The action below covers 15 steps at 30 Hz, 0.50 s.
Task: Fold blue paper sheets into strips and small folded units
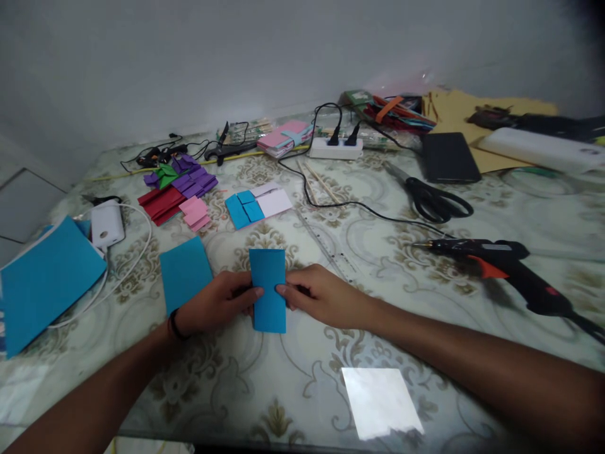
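A narrow blue paper rectangle point(269, 309) is held upright between my two hands at the middle of the table. My left hand point(227, 299) pinches its left edge, thumb on the front face. On the right edge, my right hand point(309, 293) grips it the same way; the fingers behind the paper are mostly hidden. A larger blue sheet point(185, 271) lies flat just beyond my left hand. Farther back are small folded blue pieces point(244, 209) beside a white piece point(276, 200).
A glue gun point(501, 261) and black scissors point(435, 198) lie right, with a black cable point(359, 205) crossing the table. A clear ruler point(326, 246) lies beyond my right hand. At left are blue sheets point(51, 284) and a white power bank point(107, 224).
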Tool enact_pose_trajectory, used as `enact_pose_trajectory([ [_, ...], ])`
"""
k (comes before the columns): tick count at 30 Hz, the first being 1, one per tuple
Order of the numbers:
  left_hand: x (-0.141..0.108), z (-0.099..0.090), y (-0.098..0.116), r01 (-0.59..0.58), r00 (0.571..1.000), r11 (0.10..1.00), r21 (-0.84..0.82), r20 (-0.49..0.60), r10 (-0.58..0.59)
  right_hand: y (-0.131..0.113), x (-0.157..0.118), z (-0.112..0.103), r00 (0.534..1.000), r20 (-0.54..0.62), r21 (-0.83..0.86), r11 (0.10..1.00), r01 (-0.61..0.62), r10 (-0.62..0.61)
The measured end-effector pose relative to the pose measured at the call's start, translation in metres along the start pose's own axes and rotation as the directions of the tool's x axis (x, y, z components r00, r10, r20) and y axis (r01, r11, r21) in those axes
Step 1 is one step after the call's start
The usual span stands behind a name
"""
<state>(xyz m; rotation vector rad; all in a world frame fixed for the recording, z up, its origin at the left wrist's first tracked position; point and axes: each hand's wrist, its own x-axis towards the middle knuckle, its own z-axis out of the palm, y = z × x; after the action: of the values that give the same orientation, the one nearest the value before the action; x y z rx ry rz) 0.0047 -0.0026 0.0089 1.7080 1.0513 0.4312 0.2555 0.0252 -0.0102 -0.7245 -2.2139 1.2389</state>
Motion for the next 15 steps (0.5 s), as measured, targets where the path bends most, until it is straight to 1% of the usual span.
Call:
enact_pose_trajectory([
  [4,-0.0006,0.0005,0.0004,-0.004,1.0,1.0,-0.011,-0.005,0.004,0.0008,-0.0006,0.0004,1.0,-0.002,-0.014,1.0,-0.001,0.001],
  [8,-0.0006,0.0006,0.0022,0.008,1.0,1.0,0.012,-0.014,-0.008,0.0,-0.001,0.0006,1.0,-0.012,-0.021,1.0,0.008,-0.008],
  [15,0.0006,0.0006,0.0026,-0.009,1.0,1.0,0.003,-0.022,0.009,0.0003,0.0002,0.0012,1.0,-0.013,-0.019,1.0,0.007,-0.007],
])
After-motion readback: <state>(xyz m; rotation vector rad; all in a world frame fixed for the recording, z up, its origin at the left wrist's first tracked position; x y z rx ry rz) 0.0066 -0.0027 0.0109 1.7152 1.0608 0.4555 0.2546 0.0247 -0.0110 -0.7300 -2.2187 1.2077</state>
